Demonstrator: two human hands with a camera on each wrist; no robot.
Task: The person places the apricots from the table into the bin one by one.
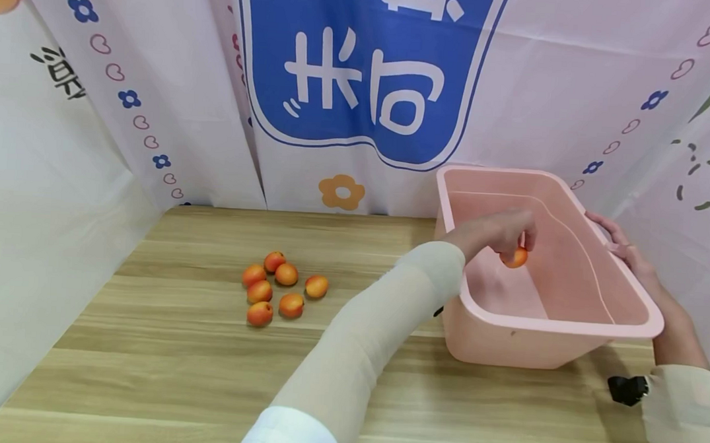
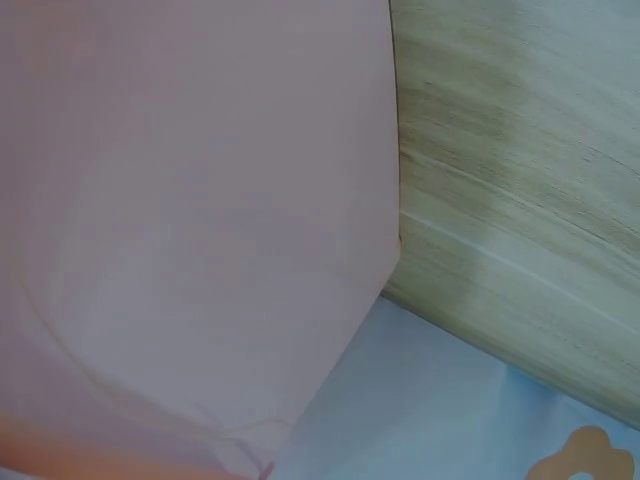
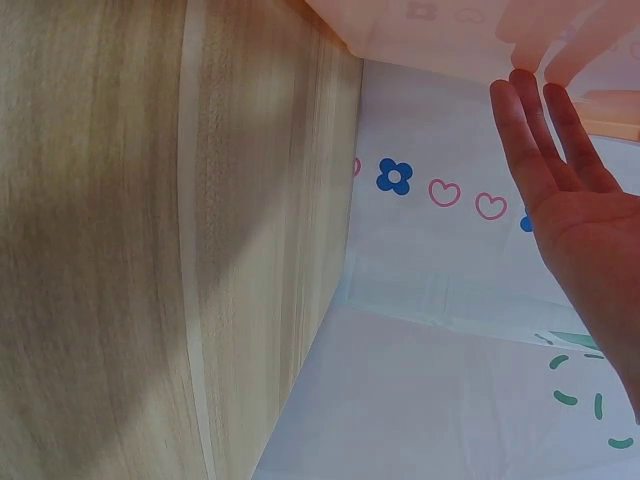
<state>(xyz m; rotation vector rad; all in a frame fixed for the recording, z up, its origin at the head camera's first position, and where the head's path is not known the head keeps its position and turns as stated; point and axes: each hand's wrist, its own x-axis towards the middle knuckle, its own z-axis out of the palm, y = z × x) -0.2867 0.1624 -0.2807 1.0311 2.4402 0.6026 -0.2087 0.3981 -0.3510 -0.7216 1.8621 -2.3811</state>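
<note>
A deep pink plastic bin stands on the right half of the table. My left hand reaches over its left wall and pinches a small orange fruit inside the bin, above the floor. In the left wrist view the bin's pale wall fills most of the picture; the fingers are not clearly seen. At the right rim my right hand holds the bin, thumb over the edge. In the right wrist view its fingers lie fairly straight against the outer wall. Several orange-red fruits lie loosely grouped on the table.
The wood-grain table meets a printed white curtain at the back. More white cloth hangs on the left side. A small black object is by the right sleeve.
</note>
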